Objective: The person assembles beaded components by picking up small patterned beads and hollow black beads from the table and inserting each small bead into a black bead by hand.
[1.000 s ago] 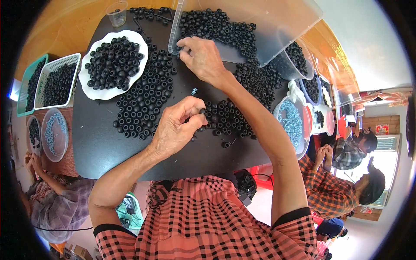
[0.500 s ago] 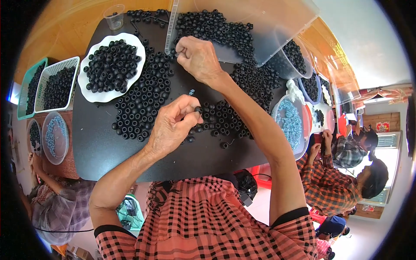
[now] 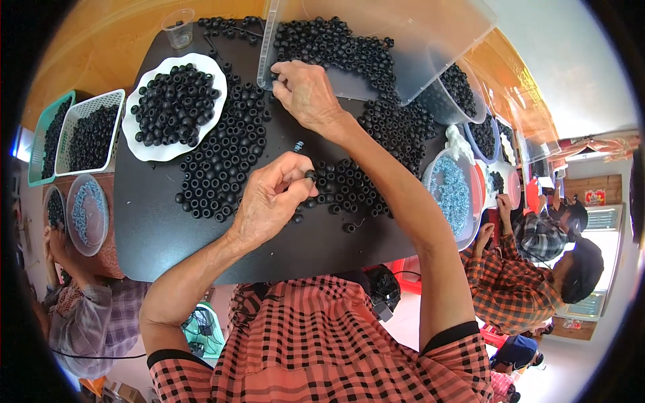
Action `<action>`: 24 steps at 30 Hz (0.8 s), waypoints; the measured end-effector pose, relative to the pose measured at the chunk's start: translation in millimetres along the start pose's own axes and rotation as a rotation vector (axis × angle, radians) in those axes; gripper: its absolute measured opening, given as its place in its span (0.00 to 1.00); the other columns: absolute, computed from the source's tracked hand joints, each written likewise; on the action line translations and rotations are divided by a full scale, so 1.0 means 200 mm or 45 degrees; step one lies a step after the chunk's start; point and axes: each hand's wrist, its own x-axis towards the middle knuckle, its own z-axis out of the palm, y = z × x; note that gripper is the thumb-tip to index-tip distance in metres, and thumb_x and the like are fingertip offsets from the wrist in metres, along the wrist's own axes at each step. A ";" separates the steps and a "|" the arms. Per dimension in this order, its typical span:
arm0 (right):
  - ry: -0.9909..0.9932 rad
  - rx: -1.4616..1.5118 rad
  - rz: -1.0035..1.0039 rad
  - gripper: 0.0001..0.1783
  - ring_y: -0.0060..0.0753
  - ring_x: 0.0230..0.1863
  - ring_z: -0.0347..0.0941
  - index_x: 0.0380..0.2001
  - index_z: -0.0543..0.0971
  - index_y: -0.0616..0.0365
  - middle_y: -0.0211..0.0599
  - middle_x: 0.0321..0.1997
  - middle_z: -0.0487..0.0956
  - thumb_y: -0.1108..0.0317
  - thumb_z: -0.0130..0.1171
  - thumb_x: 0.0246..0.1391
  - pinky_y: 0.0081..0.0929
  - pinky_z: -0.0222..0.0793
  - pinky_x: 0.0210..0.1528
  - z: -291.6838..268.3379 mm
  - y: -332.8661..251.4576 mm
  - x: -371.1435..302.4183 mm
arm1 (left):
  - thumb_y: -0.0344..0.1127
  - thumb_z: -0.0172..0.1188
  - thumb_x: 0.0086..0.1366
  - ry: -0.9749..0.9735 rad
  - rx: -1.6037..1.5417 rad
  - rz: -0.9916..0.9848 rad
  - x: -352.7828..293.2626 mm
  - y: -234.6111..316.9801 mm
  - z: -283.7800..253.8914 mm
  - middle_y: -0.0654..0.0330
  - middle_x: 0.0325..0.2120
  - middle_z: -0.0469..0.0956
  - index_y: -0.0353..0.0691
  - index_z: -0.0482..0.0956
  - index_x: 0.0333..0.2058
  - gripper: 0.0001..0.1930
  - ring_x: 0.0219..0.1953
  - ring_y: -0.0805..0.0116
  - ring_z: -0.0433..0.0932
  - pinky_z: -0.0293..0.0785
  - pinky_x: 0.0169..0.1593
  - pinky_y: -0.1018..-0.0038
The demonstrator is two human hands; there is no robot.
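Note:
My left hand [image 3: 265, 198] is closed in a pinch over the near middle of the dark table, holding a round black bead [image 3: 310, 174] between thumb and forefinger. Just above its knuckles shows a small blue ridged piece [image 3: 298, 146]; whether the hand holds it I cannot tell. Farther off, my right hand [image 3: 308, 94] has its fingers curled together by the left edge of the clear plastic box [image 3: 267, 40]. What its fingertips grip, if anything, is too hidden to make out. Loose black beads [image 3: 222, 154] with holes lie left of my hands, and more lie under my right forearm.
A white scalloped plate [image 3: 151, 153] heaped with black beads stands at the left, near a small clear cup [image 3: 180, 33]. To the right is a tub of blue pieces [image 3: 450, 195]. Baskets [image 3: 111, 127] of beads sit farther left. Co-workers [image 3: 517, 282] sit on both sides.
My right hand has shifted slightly nearer to me and its fingers are posed a little differently. My left hand keeps its pinch on the bead, almost unmoved. Co-workers' hands at both sides have moved.

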 end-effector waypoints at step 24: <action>0.305 1.028 0.758 0.13 0.18 0.36 0.74 0.40 0.74 0.63 0.29 0.34 0.76 0.80 0.59 0.50 0.17 0.71 0.40 -0.42 -0.09 -0.35 | 0.23 0.51 0.62 0.061 -0.101 0.025 0.00 -0.04 0.00 0.66 0.24 0.76 0.36 0.74 0.35 0.04 0.29 0.82 0.73 0.68 0.36 0.84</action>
